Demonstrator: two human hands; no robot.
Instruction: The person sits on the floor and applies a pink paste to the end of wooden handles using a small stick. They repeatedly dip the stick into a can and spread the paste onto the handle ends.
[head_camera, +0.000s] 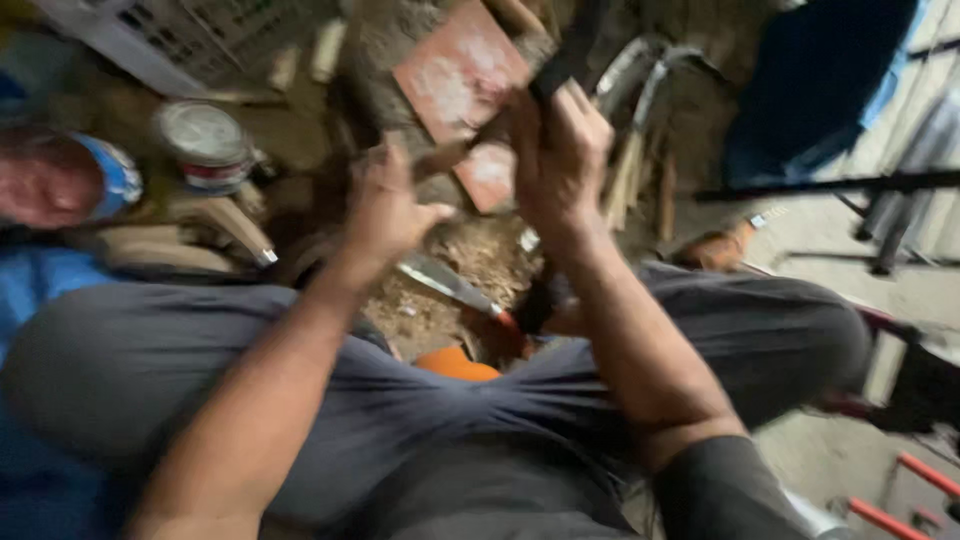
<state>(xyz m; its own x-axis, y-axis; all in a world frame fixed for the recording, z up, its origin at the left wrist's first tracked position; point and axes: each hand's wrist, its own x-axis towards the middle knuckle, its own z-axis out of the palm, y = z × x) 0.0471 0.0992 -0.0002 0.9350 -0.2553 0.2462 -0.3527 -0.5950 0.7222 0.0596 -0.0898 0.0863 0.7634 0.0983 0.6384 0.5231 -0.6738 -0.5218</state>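
Gripping a dark flat strip (568, 55), the right hand (560, 160) is closed around its lower end, holding it upright above the dirt floor (470, 255). Left hand (385, 205) is spread open, holding nothing, just beside it. Red tiles (460, 70) lie beyond; a knife (445, 280) lies below; a tin can (203, 140) stands at left.
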